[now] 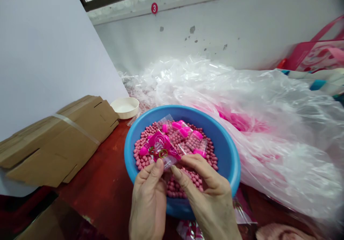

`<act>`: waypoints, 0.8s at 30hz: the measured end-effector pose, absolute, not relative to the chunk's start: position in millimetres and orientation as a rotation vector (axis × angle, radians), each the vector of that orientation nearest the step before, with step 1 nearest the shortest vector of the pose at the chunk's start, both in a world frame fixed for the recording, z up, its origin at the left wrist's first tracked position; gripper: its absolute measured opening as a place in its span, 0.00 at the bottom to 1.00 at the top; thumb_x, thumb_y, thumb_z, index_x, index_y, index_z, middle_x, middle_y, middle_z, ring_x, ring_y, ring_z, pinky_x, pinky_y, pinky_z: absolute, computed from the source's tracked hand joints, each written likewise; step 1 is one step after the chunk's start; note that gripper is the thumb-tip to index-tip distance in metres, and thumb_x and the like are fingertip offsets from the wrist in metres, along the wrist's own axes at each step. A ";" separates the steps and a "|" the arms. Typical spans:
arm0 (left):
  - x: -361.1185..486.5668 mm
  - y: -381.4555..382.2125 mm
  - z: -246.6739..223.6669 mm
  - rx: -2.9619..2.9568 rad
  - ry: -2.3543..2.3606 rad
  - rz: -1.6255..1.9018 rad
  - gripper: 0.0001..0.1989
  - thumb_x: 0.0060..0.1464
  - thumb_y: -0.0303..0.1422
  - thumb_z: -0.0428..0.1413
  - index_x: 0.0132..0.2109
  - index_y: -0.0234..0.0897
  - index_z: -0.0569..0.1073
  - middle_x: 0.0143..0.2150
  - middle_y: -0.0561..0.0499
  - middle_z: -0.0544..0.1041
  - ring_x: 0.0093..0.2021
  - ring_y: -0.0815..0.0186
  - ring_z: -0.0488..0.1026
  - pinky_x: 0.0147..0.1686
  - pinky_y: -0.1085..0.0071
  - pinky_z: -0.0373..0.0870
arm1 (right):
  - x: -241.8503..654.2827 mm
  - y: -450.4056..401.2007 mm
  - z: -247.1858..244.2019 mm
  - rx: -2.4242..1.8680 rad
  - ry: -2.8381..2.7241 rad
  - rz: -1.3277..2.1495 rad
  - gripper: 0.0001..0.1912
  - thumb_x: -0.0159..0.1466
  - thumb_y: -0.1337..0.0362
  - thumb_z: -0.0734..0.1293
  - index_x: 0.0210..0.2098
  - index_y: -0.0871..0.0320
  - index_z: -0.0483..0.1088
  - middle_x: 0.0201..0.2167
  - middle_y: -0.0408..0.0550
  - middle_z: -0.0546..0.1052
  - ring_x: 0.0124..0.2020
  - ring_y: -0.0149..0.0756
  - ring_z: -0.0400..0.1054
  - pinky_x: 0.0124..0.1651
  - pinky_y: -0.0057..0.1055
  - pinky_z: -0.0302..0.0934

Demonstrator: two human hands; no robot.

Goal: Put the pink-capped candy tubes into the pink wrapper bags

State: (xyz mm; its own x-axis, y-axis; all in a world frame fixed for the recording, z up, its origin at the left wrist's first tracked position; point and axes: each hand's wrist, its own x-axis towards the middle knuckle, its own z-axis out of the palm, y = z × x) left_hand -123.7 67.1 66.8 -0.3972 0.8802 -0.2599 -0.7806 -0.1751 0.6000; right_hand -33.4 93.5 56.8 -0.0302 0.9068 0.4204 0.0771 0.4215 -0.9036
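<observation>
Since the pink-printed plastic packet (162, 149) is flimsy, I'm guessing, left hand (149, 200) and right hand (212, 193) are pinching its six-o'clock edge above the blue basin (227, 154).

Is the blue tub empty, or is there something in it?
Not empty: pink beads spread across the inside of the blue tub, with pink-capped clear containers lying on them. Their depth cannot be told.

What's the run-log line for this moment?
Left hand: pinching pink packet | Right hand: at packet's near edge | Blue basin: beneath, holding pink beads, pink-capped containers
</observation>
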 end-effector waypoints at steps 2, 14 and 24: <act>-122.7 66.4 66.8 0.195 0.818 1.774 0.02 0.43 0.26 0.65 0.25 0.34 0.79 0.24 0.54 0.81 0.25 0.77 0.74 0.32 0.87 0.70 | -36.3 93.8 55.1 -0.921 -1.408 0.875 0.09 0.54 0.69 0.71 0.35 0.50 0.76 0.33 0.41 0.77 0.35 0.32 0.71 0.38 0.26 0.67; -133.0 68.7 72.1 0.484 1.048 1.778 0.10 0.40 0.32 0.66 0.33 0.35 0.80 0.27 0.50 0.80 0.28 0.67 0.74 0.34 0.71 0.72 | -25.1 97.1 64.9 -0.898 -1.755 0.852 0.14 0.63 0.68 0.63 0.21 0.57 0.64 0.21 0.40 0.65 0.26 0.30 0.60 0.29 0.25 0.55; -129.3 76.4 68.0 0.372 1.196 1.892 0.12 0.33 0.33 0.69 0.27 0.35 0.76 0.22 0.58 0.74 0.23 0.75 0.67 0.27 0.80 0.67 | -31.6 90.2 67.6 -1.004 -1.562 1.174 0.06 0.59 0.61 0.67 0.29 0.58 0.71 0.23 0.40 0.72 0.23 0.28 0.66 0.25 0.21 0.60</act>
